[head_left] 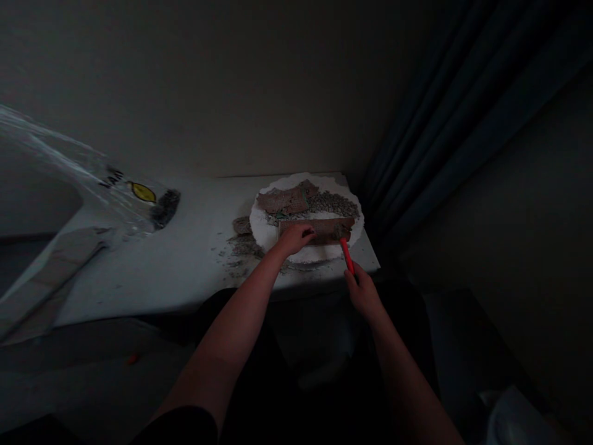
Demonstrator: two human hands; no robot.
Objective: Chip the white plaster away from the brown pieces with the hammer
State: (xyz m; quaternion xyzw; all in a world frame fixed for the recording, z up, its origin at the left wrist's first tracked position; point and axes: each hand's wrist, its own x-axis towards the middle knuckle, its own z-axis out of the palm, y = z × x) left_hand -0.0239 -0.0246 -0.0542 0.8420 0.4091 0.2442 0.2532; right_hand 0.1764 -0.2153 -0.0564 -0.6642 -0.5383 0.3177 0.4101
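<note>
On the white scalloped-edge plate [263, 236] lies a long brown textured strip [327, 227], which looks like cardboard or coarse cloth. My left hand [295, 240] rests on the strip's near left part, fingers bent and holding it. My right hand [361, 289] is closed around a slim red-handled tool [346, 254]. The tool's far end meets the strip's right part beside a small dark clump; its exact kind is too dim to tell. Behind the strip are another brown piece [285, 200] and a heap of small grey-brown bits [336, 203].
Loose crumbs [244, 247] and a brown scrap [241, 225] lie left of the plate on the white table [185, 266]. Further left is a clear plastic bag [115, 191] with dark contents. Folded cardboard [50, 272] sits at the left edge. A dark curtain [445, 117] hangs right.
</note>
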